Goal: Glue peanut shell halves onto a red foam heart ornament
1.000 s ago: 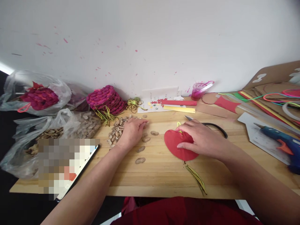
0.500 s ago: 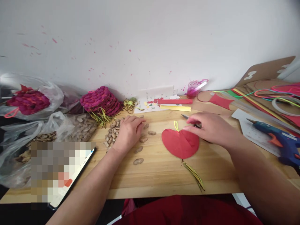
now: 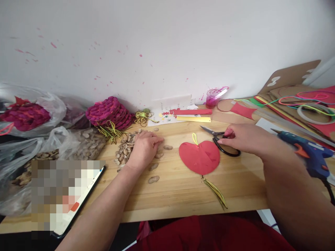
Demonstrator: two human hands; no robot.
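Note:
A pair of black-handled scissors point(image 3: 227, 150) lies on the table with its blades pointing to the back left. My right hand point(image 3: 243, 139) pinches one of its handle loops between thumb and fingers. Just left of the blades is a flat red heart point(image 3: 200, 160) with a yellow loop point(image 3: 195, 138) at its top and a yellow-green tassel point(image 3: 216, 191) below. My left hand point(image 3: 146, 144) rests at the edge of a pile of peanut shells point(image 3: 123, 151), its fingers stretched to the right. Several loose shells point(image 3: 154, 179) lie beside it.
At the left are plastic bags of shells point(image 3: 91, 143), a phone point(image 3: 78, 205) and stacked purple-red shell pieces point(image 3: 111, 111). Red and yellow strips point(image 3: 193, 119) and a pink-stained cup point(image 3: 212, 99) stand by the wall. A blue glue gun point(image 3: 306, 148) lies at the right.
My right hand has moved to the right, away from above the heart, and the scissors now show more fully. The left hand stays by the shells. The view has shifted slightly.

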